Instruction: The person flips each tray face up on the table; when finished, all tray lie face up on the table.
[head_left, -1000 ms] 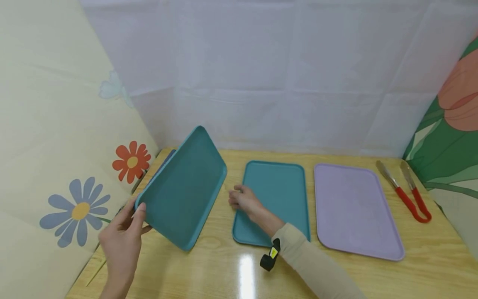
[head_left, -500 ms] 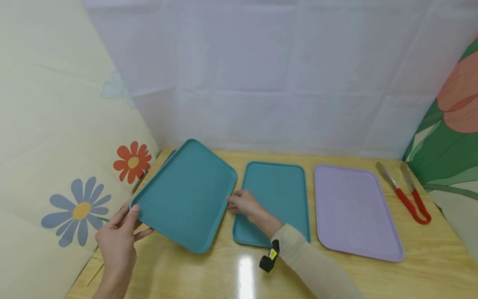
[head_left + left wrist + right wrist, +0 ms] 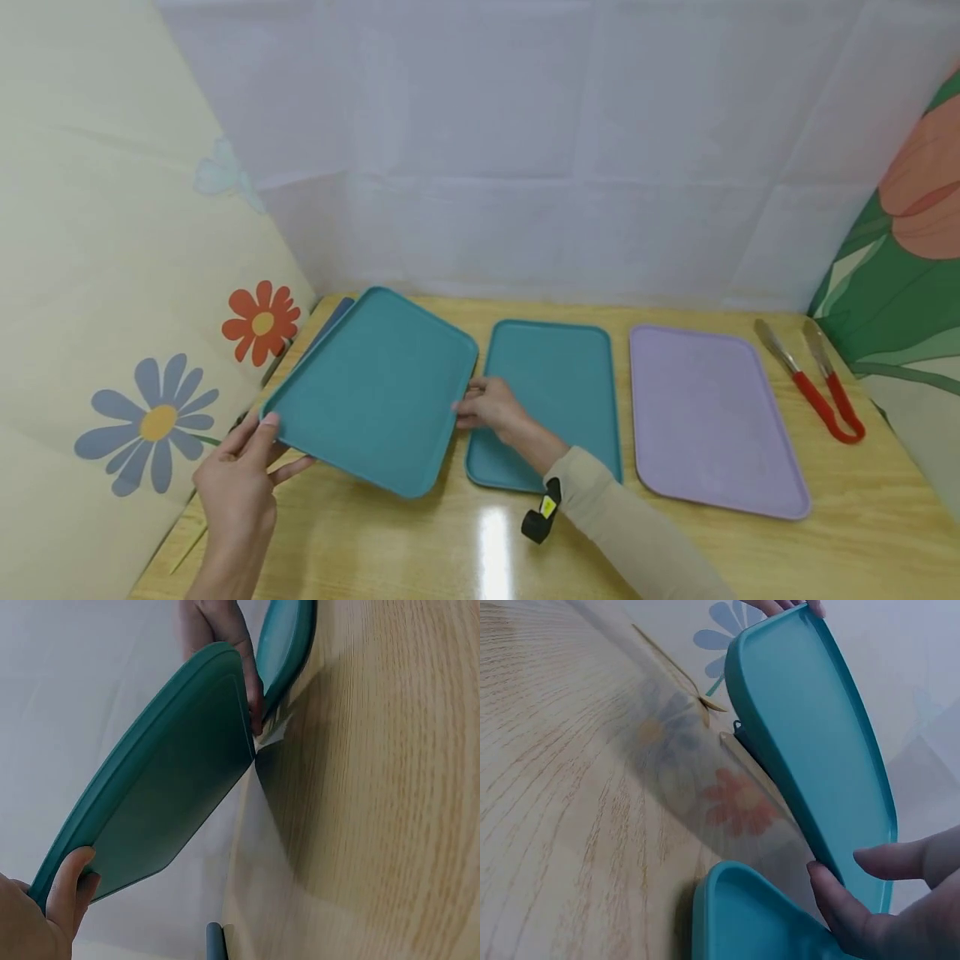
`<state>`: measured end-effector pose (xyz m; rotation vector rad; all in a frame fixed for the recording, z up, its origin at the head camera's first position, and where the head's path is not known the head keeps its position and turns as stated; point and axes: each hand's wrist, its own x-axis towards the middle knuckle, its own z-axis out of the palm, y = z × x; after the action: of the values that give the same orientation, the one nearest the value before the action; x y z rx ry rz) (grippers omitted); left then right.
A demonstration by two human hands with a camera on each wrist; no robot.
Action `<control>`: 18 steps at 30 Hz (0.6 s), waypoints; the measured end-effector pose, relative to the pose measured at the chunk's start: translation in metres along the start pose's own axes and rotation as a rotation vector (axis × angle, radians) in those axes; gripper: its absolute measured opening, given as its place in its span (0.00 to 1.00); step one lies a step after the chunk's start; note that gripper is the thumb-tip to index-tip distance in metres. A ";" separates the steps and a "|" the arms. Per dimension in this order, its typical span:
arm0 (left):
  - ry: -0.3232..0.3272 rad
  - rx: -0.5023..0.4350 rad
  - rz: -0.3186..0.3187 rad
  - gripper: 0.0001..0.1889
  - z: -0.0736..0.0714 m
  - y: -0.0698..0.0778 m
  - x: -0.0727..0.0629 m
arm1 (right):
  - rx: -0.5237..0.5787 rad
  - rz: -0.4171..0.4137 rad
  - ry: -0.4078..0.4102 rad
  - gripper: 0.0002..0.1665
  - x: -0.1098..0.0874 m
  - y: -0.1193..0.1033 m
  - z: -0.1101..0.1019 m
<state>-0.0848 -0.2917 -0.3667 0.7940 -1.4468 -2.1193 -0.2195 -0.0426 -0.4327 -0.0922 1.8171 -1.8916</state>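
A teal tray (image 3: 375, 392) is held tilted above the table's left side, its left edge raised. My left hand (image 3: 240, 483) grips its near left corner, thumb on top and fingers underneath. At its right edge my right hand (image 3: 491, 408) pinches the rim; in the right wrist view the thumb lies over the tray's inner face and a finger is at the outer edge. A second teal tray (image 3: 562, 400) lies flat under my right forearm. The left wrist view shows the underside of the held tray (image 3: 169, 780).
A lilac tray (image 3: 712, 417) lies flat to the right. Beyond it are metal tongs (image 3: 832, 400) with red handles. A dark blue object (image 3: 330, 325), mostly hidden, is behind the held tray. A thin yellowish strip (image 3: 189, 546) lies at the left edge. Cloth walls stand around.
The held teal tray has swung down from a steep tilt to a flatter one, its right edge coming to my right hand. That hand has taken hold of the rim.
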 end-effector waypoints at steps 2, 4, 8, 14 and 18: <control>0.002 0.007 -0.007 0.36 0.001 0.001 -0.001 | -0.007 0.000 0.005 0.39 0.000 0.001 -0.001; 0.002 0.019 -0.008 0.36 0.002 0.001 -0.003 | -0.007 0.006 0.015 0.40 0.000 0.002 -0.001; -0.010 0.030 0.001 0.35 0.003 0.001 -0.004 | 0.023 0.012 0.033 0.41 0.000 0.002 -0.002; -0.190 0.051 -0.003 0.30 -0.006 0.003 0.001 | 0.073 0.020 0.056 0.44 0.002 -0.001 -0.007; -0.434 0.027 -0.031 0.12 -0.017 0.006 0.017 | 0.088 0.015 0.051 0.43 0.002 0.000 -0.011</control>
<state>-0.0855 -0.3159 -0.3695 0.3772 -1.6840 -2.4026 -0.2253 -0.0337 -0.4339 0.0011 1.7591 -1.9772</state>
